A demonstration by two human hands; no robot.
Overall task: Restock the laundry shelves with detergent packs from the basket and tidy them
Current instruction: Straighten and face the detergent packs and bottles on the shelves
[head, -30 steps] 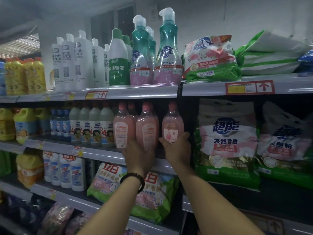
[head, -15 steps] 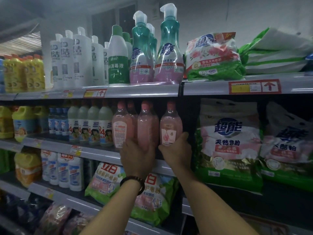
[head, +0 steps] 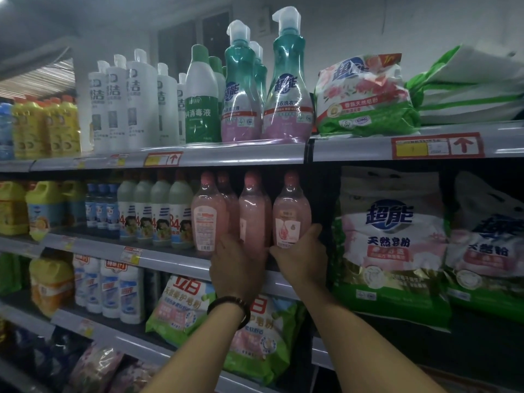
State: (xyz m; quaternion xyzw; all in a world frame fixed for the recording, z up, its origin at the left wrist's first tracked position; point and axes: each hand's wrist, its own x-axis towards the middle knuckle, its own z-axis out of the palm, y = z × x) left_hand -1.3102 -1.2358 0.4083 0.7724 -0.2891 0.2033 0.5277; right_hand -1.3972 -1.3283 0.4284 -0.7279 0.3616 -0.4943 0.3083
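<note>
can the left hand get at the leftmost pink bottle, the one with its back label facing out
Probably yes. The left hand rests on the neighbouring pink plastic bottle, right beside the leftmost pink bottle, whose front stands unobstructed at the shelf edge.

The pink bottles (head: 252, 214) stand upright in a close row on the middle shelf (head: 170, 258), translucent with pink caps and small labels. The left grip (head: 238, 268) cups the base of the middle one; the right grip (head: 304, 259) wraps the lower part of the rightmost. Just right of the right grip a large green-and-pink detergent pack (head: 390, 245) stands upright; smaller packs (head: 184, 310) lean below both grips.
</note>
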